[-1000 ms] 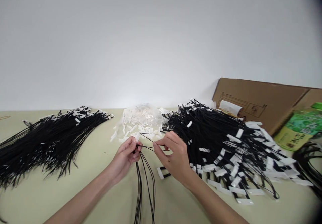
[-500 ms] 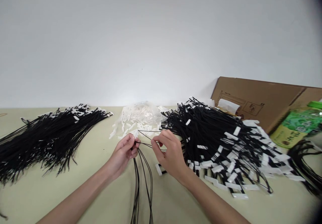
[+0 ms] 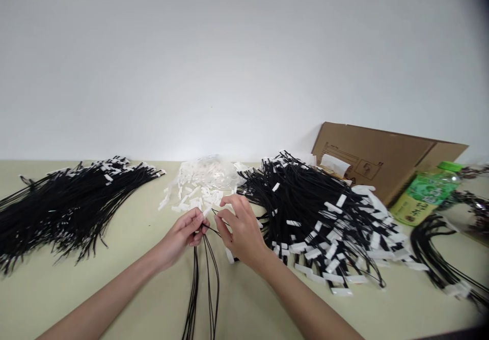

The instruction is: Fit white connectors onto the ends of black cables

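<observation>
My left hand pinches the upper ends of a few thin black cords that hang down toward the table's near edge. My right hand grips the loose ends of the same cords, close beside the left fingertips. A pile of small white plastic clips lies just behind both hands, partly in a clear bag. One white-tagged black piece rests on the table under my right wrist.
A heap of black cords lies at the left. A larger heap of black cords with white tags lies at the right. Behind it leans a cardboard box. A green bottle and more cords are at the far right.
Both hands have come closer together on the cords, the right hand shifting left. The view has turned slightly right, showing more cords at the far right.
</observation>
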`<state>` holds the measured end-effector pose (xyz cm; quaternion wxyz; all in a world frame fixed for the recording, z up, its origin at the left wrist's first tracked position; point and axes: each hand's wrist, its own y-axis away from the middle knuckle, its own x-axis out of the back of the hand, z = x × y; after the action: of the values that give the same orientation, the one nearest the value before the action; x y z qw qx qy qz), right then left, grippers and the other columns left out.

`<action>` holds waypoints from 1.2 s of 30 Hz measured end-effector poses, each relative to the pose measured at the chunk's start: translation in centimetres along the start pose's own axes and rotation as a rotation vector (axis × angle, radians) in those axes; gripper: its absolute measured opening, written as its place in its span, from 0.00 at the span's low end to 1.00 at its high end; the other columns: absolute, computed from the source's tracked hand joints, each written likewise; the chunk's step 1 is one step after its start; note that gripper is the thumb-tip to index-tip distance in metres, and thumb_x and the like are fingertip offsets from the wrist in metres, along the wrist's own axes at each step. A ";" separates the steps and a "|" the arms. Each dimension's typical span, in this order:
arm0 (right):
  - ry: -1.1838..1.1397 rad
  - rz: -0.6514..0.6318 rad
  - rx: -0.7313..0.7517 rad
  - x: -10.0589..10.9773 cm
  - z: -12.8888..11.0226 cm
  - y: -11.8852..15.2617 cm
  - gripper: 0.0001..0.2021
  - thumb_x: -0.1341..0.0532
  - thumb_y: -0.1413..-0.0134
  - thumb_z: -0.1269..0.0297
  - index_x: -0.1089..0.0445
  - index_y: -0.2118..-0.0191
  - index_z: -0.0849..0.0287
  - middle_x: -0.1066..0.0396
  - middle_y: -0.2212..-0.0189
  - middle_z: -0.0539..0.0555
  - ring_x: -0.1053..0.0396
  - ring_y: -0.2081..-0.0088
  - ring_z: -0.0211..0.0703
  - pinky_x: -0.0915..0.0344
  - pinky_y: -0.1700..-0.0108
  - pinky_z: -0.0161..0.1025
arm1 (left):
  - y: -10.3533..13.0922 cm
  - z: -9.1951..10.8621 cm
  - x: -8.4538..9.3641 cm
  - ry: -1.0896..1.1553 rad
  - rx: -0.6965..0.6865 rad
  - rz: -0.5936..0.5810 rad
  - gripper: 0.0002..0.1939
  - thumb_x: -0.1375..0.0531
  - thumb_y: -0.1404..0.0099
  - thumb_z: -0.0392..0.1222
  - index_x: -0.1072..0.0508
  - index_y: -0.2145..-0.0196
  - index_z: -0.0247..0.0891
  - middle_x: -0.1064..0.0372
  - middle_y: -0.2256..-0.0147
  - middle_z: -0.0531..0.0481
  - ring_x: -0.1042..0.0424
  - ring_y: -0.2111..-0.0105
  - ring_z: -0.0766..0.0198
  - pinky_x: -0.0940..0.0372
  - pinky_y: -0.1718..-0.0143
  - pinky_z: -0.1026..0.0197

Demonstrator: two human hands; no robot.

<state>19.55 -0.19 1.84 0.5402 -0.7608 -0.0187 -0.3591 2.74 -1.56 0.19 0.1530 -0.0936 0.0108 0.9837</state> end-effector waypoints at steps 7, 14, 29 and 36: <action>-0.450 -0.084 -0.108 -0.2 0.0 -0.2 0.03 0.51 0.47 0.73 0.43 0.69 0.62 0.37 0.57 0.56 0.39 0.54 0.35 0.41 0.52 0.36 | 0.3 0.5 -0.3 0.028 0.053 -0.032 0.16 0.45 0.42 0.50 0.43 0.72 0.33 0.47 0.75 0.52 0.50 0.80 0.76 0.55 0.79 0.71; -0.598 -0.127 -0.278 0.3 -0.2 -0.8 0.05 0.49 0.47 0.72 0.39 0.71 0.63 0.34 0.59 0.57 0.36 0.55 0.37 0.40 0.54 0.35 | 0.3 1.0 -0.1 -0.003 0.078 -0.031 0.17 0.46 0.42 0.52 0.42 0.71 0.33 0.46 0.75 0.52 0.49 0.80 0.76 0.54 0.80 0.71; -0.569 -0.173 -0.273 0.3 0.4 -1.3 0.05 0.49 0.48 0.73 0.40 0.73 0.63 0.34 0.62 0.57 0.35 0.60 0.35 0.39 0.58 0.33 | -0.1 1.1 0.2 0.017 0.143 -0.058 0.16 0.46 0.42 0.51 0.42 0.71 0.32 0.44 0.75 0.52 0.47 0.80 0.76 0.55 0.80 0.71; -0.488 -0.146 -0.244 -0.2 0.4 -1.0 0.06 0.50 0.47 0.73 0.38 0.72 0.63 0.35 0.62 0.56 0.36 0.59 0.35 0.39 0.56 0.33 | 0.1 0.9 -0.2 0.099 0.145 -0.045 0.15 0.46 0.41 0.48 0.40 0.71 0.31 0.43 0.75 0.51 0.46 0.81 0.76 0.55 0.81 0.71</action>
<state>19.24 0.65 2.50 0.3971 -0.8807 -0.1598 -0.2028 2.77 -1.68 1.08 0.1805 -0.1312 0.0874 0.9709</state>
